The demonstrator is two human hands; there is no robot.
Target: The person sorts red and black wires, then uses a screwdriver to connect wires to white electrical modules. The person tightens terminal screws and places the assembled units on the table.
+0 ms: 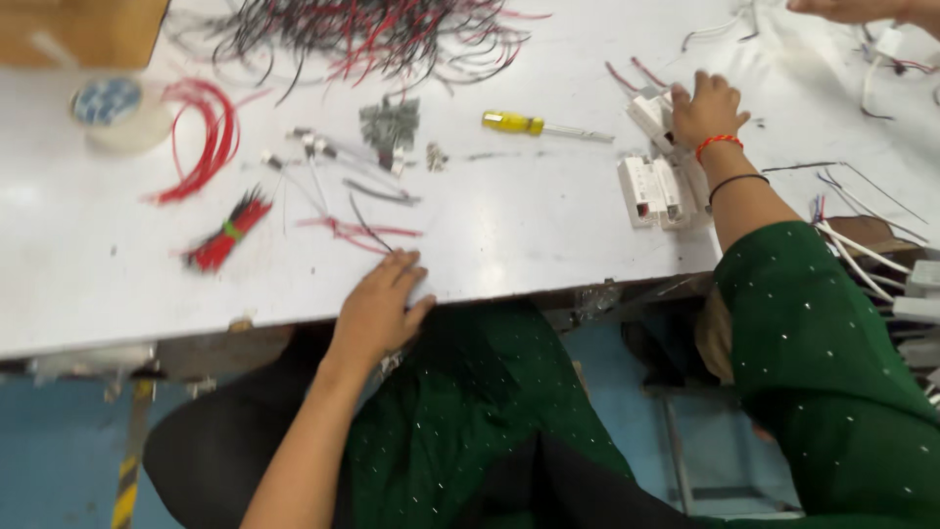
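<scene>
My left hand [380,306] rests flat on the front edge of the white worktable [509,225], fingers together, with something small and white under its fingertips; loose red and black wires [357,231] lie just beyond it. My right hand [705,110] reaches far over the table and lies on a white plastic housing [650,113], fingers spread on top of it. More white plastic housings [653,191] lie beside my right wrist, which wears a red and a black band.
A yellow-handled screwdriver [537,125] lies mid-table. A tangle of red and black wires [372,34] sits at the back, a red wire loop [208,132], a tape roll [110,110] and a banded bundle [227,233] at left. Another person's hand [862,10] is top right.
</scene>
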